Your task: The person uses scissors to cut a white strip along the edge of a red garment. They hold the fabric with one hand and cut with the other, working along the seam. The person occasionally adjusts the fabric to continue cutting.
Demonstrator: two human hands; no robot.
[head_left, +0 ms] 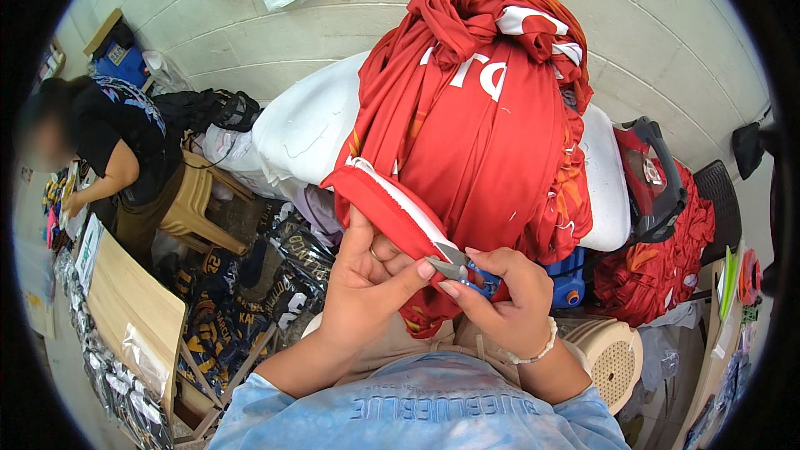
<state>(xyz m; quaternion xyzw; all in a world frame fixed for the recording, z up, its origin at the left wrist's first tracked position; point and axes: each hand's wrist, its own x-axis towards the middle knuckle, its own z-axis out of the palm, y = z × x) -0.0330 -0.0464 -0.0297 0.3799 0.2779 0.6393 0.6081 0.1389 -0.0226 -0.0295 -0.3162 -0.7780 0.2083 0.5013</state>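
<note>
A large heap of red fabric [475, 158] with white lettering and orange patterning is draped over a white padded board [292, 125]. My left hand [371, 287] grips a folded red edge [383, 217] with a white inner strip and a visible seam, the thumb pressed near its lower end. My right hand [508, 292] is closed around small blue-handled snips [471, 271], whose metal blades lie at that seam beside my left thumb.
Another person [125, 150] works at the left, near a beige plastic chair [200, 200]. Dark printed garments [217, 317] lie below; a wooden board [133, 308] stands lower left. At right are a grey-red appliance [654, 187], more red cloth [642, 283] and a beige stool [604, 358].
</note>
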